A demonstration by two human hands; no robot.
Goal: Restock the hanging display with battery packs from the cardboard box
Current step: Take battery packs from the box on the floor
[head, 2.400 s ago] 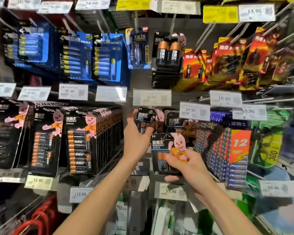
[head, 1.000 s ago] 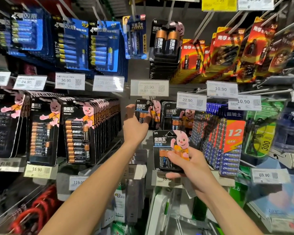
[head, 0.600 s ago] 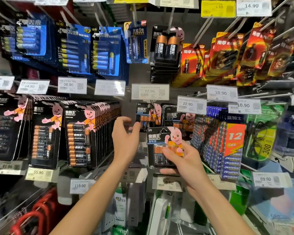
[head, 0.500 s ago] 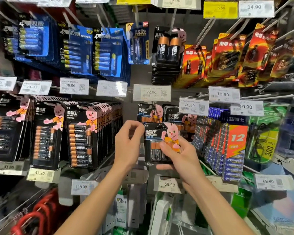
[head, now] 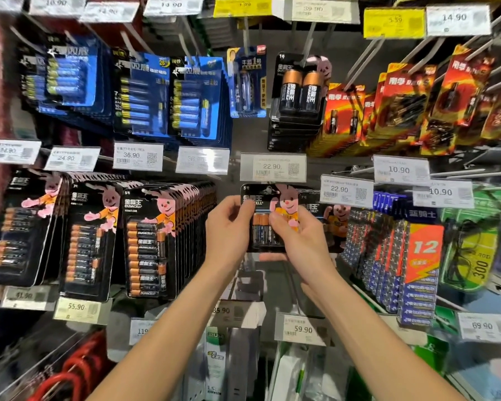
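Hanging display (head: 250,137) — rows of battery packs (head: 148,244)

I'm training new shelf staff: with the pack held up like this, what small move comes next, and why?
Probably ease the battery pack straight back so its hang hole threads onto the peg. The left hand and right hand both pinch it upright, its top edge just under the 22.90 price tag; the peg itself is hard to see.
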